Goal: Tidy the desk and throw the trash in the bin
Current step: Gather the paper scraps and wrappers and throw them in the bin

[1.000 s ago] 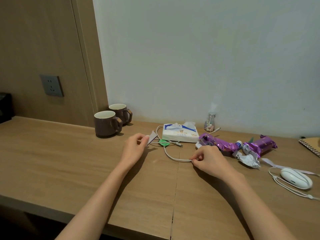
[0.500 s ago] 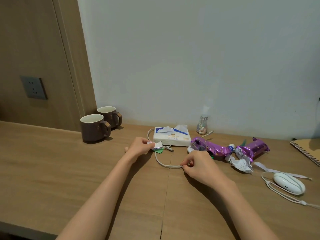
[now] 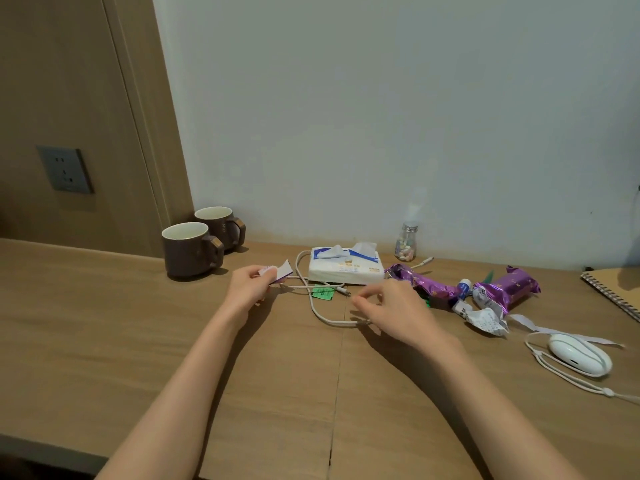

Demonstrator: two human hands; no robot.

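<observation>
The left hand [image 3: 251,289], just left of centre frame, pinches a small paper scrap [image 3: 278,271], white with a purple edge, between thumb and fingertips. The right hand [image 3: 394,310] is at centre with fingers curled and thumb and forefinger close together. A white cable [image 3: 320,311] runs under it, and I cannot tell whether the hand grips the cable or holds nothing.

The cable loops out from behind a white and blue tissue pack [image 3: 346,268] and curves across the wooden tabletop [image 3: 104,323]. One plug end lies beside a small flat green wrapper [image 3: 322,292] between the hands.

Right of the right hand lie more scraps. There is a torn purple wrapper [image 3: 429,285], shiny and crinkled, and a fuller purple packet [image 3: 512,282]. A crumpled white receipt [image 3: 485,317] lies against them. A pale paper strip [image 3: 561,336] trails toward the lower right, passing behind a white oval device [image 3: 578,353] with a looped cord.

Two brown mugs [image 3: 188,249] stand touching at the left by the wall. A small glass bottle [image 3: 406,242] of coloured bits stands behind the tissue pack. A spiral notebook [image 3: 616,289] lies at the right edge.
</observation>
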